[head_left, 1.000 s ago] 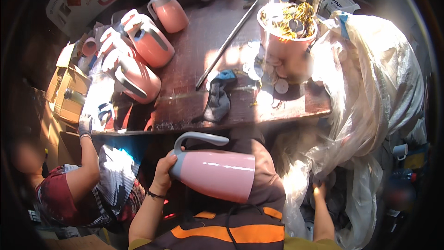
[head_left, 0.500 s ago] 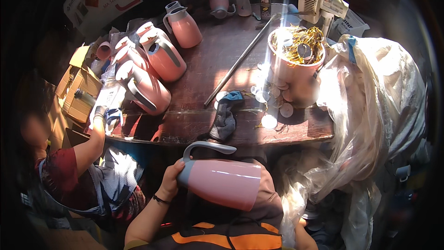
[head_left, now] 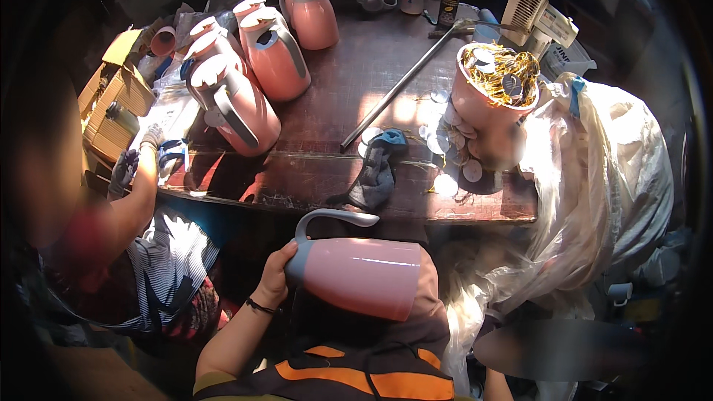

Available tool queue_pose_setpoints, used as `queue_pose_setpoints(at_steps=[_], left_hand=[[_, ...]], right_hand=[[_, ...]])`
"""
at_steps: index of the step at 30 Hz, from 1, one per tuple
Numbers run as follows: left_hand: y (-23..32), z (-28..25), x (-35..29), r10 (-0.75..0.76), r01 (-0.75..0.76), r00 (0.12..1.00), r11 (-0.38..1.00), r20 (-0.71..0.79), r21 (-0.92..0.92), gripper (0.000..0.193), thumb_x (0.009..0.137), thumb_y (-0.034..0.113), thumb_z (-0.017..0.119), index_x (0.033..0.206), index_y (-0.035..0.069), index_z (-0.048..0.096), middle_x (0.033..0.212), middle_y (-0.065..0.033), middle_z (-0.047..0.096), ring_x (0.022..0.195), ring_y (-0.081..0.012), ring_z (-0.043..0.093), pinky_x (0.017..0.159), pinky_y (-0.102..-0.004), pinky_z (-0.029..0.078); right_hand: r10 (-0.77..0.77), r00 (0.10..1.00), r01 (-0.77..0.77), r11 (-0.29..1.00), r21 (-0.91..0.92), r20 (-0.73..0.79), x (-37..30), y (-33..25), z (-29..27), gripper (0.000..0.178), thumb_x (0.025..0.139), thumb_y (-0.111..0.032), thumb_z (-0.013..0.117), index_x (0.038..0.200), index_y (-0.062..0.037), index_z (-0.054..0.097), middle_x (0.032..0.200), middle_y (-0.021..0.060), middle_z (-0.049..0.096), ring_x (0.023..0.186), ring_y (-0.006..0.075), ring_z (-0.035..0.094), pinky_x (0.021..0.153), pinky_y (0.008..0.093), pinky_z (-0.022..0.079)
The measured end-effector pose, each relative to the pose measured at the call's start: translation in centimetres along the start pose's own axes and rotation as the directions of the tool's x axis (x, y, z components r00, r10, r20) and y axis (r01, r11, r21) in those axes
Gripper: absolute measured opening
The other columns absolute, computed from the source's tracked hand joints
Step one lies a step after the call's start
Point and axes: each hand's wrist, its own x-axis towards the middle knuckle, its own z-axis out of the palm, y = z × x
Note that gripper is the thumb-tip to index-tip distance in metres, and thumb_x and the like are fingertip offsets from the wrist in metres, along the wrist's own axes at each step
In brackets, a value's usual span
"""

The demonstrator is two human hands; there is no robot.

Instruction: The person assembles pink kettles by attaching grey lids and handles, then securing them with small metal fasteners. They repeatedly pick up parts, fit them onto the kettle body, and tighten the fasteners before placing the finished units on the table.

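Left hand (head_left: 277,273) gripping the grey neck of a pink vacuum jug (head_left: 360,276); jug held on its side above the lap, base to the right, grey handle uppermost. Right forearm (head_left: 497,386) at the lower edge — right hand obscured, grip cannot be told; a blurred grey shape (head_left: 564,349) near it. Ahead, a dark red table (head_left: 327,119): grey glove (head_left: 373,174) by the near edge, metal rod (head_left: 401,91) slanting behind, pink bucket (head_left: 484,115) of gold-stringed tags to the right — translucent plastic sheeting (head_left: 594,148) beside it.
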Motion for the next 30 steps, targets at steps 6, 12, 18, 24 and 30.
queue_pose_setpoints(at_steps=[6, 12, 18, 24, 30], left_hand=[[-1.6, -3.2, 0.3, -0.008, 0.005, 0.999, 0.998, -0.043, -0.066, 0.04, 0.096, 0.032, 0.049, 0.119, 0.0, 0.056, 0.107, -0.0114, 0.065, 0.097, -0.0199, 0.062, 0.09, -0.0328, 0.047], [-2.3, -4.5, 0.7, 0.014, -0.019, 0.998, 0.995, -0.062, -0.094, 0.042, 0.096, 0.032, 0.049, 0.121, -0.001, 0.055, 0.107, -0.0109, 0.065, 0.097, -0.0196, 0.062, 0.09, -0.0321, 0.047], [-1.4, -4.1, 0.1, 0.03, -0.034, 0.998, 0.996, -0.049, -0.079, 0.042, 0.096, 0.034, 0.051, 0.12, 0.0, 0.058, 0.105, -0.0082, 0.066, 0.095, -0.0153, 0.062, 0.088, -0.0281, 0.046], [-2.0, -4.8, -0.2, 0.015, -0.023, 0.997, 0.995, -0.075, -0.098, 0.042, 0.095, 0.033, 0.05, 0.12, 0.0, 0.055, 0.108, -0.0108, 0.065, 0.096, -0.0198, 0.063, 0.09, -0.0318, 0.047], [-1.9, -4.9, 0.3, 0.034, -0.039, 0.999, 0.98, -0.028, -0.193, 0.045, 0.095, 0.035, 0.049, 0.122, -0.001, 0.054, 0.107, -0.0115, 0.065, 0.095, -0.0207, 0.063, 0.089, -0.0325, 0.048]], right_hand=[[-0.171, 0.985, 0.172, 0.985, -0.026, 0.032, 1.0, 3.2, 0.8, 0.048, 0.082, -0.041, 0.067, 0.103, 0.0018, 0.064, 0.102, 0.0192, 0.065, 0.091, 0.0349, 0.062, 0.081, 0.0449, 0.049], [-0.565, 0.806, 0.469, 0.792, -0.392, -0.178, 0.8, 1.5, 1.0, 0.03, 0.084, -0.032, 0.065, 0.088, -0.0019, 0.065, 0.081, 0.0163, 0.063, 0.072, 0.03, 0.064, 0.062, 0.0399, 0.052], [-0.518, 0.849, 0.447, 0.604, -0.66, 0.101, 1.5, 1.7, -1.7, 0.019, 0.089, -0.022, 0.057, 0.096, -0.0059, 0.064, 0.085, 0.0112, 0.064, 0.073, 0.0232, 0.063, 0.063, 0.0364, 0.051], [-0.527, 0.844, 0.401, 0.748, -0.528, -0.105, 3.4, 1.9, -4.8, 0.02, 0.091, -0.015, 0.052, 0.104, -0.0038, 0.062, 0.094, 0.0141, 0.065, 0.084, 0.028, 0.064, 0.075, 0.0402, 0.051], [-0.452, 0.873, 0.483, 0.853, 0.198, -0.183, -2.9, -10.8, -11.2, 0.027, 0.096, -0.013, 0.048, 0.115, 0.0004, 0.061, 0.095, 0.0109, 0.065, 0.087, 0.0236, 0.062, 0.082, 0.0317, 0.047]])
